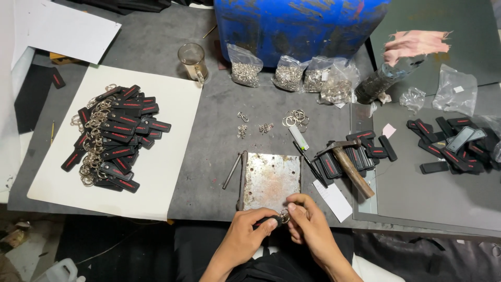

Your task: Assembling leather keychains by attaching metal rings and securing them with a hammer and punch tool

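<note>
- Fingers of the left hand are pinching a black key tag at the near table edge, while the right hand is gripping a small metal ring at the tag's end; both hands are clenched on the work, neither is released.
- Risk, largest first: the steel plate is lying just beyond the fingers with its near edge close to the table's rim; a nudge from either wrist is likely to be shifting it toward the lap.
- Hammer, to the right of the fingers, is resting across a loose stack of tags; the stack is looking unstable and could be sliding.
- Ring is being held over open space below the table edge; a slip would probably be dropping it out of reach.
- Loose rivets beyond the plate are liable to be scattering.
- Hidden: the ring's join to the tag is being covered by fingertips; whether it is threaded cannot be told.
- Bag contents are too small to identify.
</note>
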